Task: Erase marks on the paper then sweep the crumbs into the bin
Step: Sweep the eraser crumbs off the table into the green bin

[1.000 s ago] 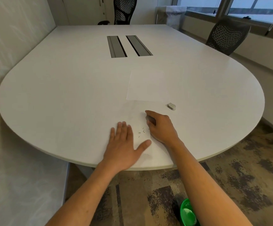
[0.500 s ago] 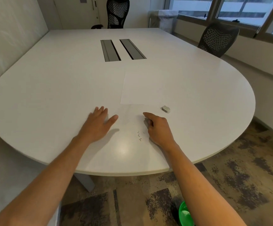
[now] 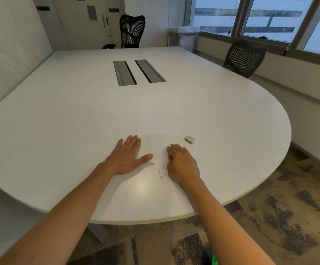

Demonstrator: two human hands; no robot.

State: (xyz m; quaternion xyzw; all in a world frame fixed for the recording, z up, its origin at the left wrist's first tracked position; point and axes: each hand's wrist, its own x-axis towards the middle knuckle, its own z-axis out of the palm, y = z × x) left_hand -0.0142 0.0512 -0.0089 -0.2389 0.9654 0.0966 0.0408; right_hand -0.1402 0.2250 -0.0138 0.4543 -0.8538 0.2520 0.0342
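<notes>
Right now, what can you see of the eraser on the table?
The eraser is a small, pale grey-white block that looks rubbery, with a slightly darker band on its near side. It lies flat on the white table, just off the near right corner of the paper. Nothing touches it: the right hand rests nearer the camera and to its left, with a gap between them. The dark crumbs lie farther toward the table's near edge.
</notes>
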